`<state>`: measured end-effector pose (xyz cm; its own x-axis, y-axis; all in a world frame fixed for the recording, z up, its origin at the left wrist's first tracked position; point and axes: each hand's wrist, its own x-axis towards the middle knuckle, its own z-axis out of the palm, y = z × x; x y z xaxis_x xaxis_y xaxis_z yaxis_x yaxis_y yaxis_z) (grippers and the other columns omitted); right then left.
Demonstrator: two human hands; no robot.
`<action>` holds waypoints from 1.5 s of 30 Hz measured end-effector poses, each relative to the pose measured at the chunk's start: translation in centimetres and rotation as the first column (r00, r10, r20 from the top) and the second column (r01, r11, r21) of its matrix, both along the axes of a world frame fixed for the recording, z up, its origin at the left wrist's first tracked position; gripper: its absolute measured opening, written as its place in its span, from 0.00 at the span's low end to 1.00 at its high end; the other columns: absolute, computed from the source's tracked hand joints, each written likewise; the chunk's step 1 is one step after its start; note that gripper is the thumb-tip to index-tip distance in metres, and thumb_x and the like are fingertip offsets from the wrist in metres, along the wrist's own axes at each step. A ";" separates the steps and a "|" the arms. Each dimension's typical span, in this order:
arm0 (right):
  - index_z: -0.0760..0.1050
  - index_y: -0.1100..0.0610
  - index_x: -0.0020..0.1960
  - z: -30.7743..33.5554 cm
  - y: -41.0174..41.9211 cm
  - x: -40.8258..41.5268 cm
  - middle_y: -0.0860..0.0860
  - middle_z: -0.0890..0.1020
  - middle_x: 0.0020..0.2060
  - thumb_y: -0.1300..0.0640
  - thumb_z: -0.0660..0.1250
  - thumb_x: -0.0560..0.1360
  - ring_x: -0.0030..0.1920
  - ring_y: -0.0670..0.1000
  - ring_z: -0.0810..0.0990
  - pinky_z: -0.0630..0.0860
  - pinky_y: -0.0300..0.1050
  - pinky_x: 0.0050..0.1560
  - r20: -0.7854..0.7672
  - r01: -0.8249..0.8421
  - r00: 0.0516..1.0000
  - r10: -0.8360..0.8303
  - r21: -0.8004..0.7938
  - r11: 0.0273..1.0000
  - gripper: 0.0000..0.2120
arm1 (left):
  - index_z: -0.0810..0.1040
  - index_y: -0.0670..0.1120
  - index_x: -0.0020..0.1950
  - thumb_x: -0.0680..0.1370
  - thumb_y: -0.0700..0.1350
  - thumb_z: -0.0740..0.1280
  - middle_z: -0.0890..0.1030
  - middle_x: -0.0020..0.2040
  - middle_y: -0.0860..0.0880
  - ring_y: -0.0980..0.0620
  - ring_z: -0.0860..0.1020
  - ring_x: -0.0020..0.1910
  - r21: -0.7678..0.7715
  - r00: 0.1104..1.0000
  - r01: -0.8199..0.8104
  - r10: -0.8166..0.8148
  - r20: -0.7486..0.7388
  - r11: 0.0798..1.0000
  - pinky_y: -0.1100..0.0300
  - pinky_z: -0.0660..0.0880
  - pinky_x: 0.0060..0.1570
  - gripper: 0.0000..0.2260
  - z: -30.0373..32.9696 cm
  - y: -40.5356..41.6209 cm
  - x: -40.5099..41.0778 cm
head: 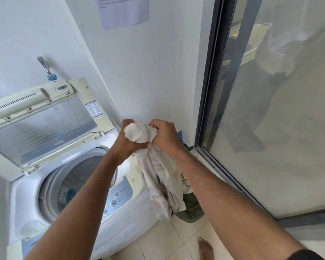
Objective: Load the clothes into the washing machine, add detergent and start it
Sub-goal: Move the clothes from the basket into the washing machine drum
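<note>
White-walled laundry corner: both hands, left (pixel 129 141) and right (pixel 164 135), each grip bunched round a pale cloth (pixel 158 175) held right of the open washer (pixel 64 184); loading step, next swing it over the drum (pixel 79 173).

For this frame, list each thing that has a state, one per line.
Washer lid: raised open.
Drum: uncovered.
White cloth: bunched at the top, hanging beside the washer.
Left hand: grips the cloth.
Right hand: grips the cloth.

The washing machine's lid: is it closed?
No, the lid stands raised, leaving the drum open while both hands hold a white cloth.
</note>
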<state>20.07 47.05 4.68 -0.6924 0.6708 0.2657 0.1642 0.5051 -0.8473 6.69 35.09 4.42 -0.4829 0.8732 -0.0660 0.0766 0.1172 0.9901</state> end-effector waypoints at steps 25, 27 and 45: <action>0.82 0.51 0.51 -1.8 -4.9 -1.0 0.46 0.85 0.45 0.56 0.67 0.75 0.46 0.48 0.82 0.80 0.47 0.46 -0.052 0.235 0.963 -0.266 -0.331 0.914 0.07 | 0.81 0.45 0.47 0.61 0.56 0.71 0.85 0.42 0.51 0.46 0.82 0.42 -0.127 0.735 -0.144 0.020 -0.678 0.981 0.49 0.79 0.45 0.21 6.1 -12.0 -3.6; 0.82 0.49 0.45 0.9 -7.0 -2.7 0.41 0.83 0.38 0.49 0.65 0.73 0.41 0.42 0.80 0.77 0.41 0.44 -0.079 0.162 0.978 -0.192 -0.288 0.944 0.08 | 0.75 0.41 0.57 0.57 0.53 0.81 0.83 0.50 0.49 0.48 0.82 0.49 -0.224 0.793 -0.220 0.040 -0.608 0.950 0.53 0.79 0.50 0.34 3.2 -12.3 -1.7; 0.77 0.66 0.66 -1.4 -8.7 -1.3 0.55 0.82 0.59 0.70 0.69 0.75 0.59 0.50 0.79 0.73 0.28 0.55 0.084 -0.484 0.825 0.559 -0.405 0.776 0.19 | 0.78 0.44 0.55 0.61 0.62 0.72 0.77 0.49 0.53 0.46 0.78 0.50 -0.029 0.712 -0.254 0.167 -0.683 0.967 0.47 0.76 0.51 0.30 -0.9 -12.3 1.9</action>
